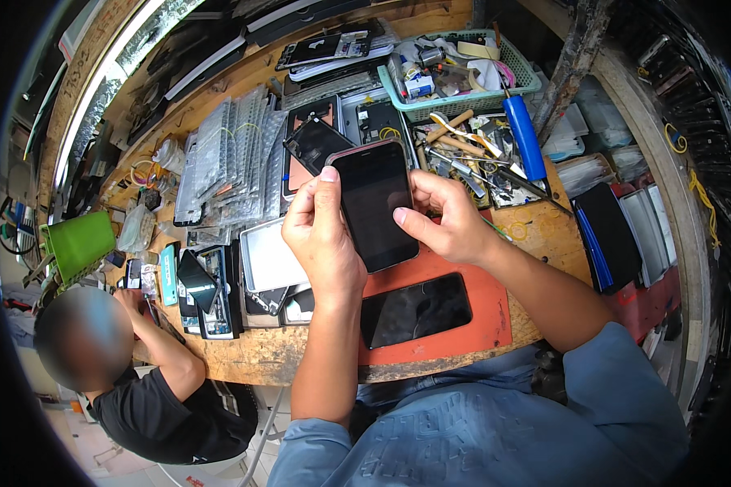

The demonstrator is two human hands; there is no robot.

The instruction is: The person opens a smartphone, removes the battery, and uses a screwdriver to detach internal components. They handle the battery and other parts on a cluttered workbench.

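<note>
A dark-screened phone (365, 195) is held upright between both hands above the workbench. My left hand (321, 231) grips its left side, thumb on the edge near the top. My right hand (439, 211) grips the right side, with the thumb on the lower screen. Below them, a second black phone (414, 312) lies flat on an orange-red mat (487, 316). Behind the held phone lie dark phone parts (309, 142), and a white tray-like piece (268, 256) sits left of my left hand.
Bubble-wrap bags (223, 154), a teal basket (524, 73) of supplies, scattered tools (459, 142), a blue cylinder (524, 134) and opened devices (215, 284) crowd the wooden bench (248, 361). At left, a co-worker (175, 414) works beside a green object (77, 243). A metal post (577, 73) stands at right.
</note>
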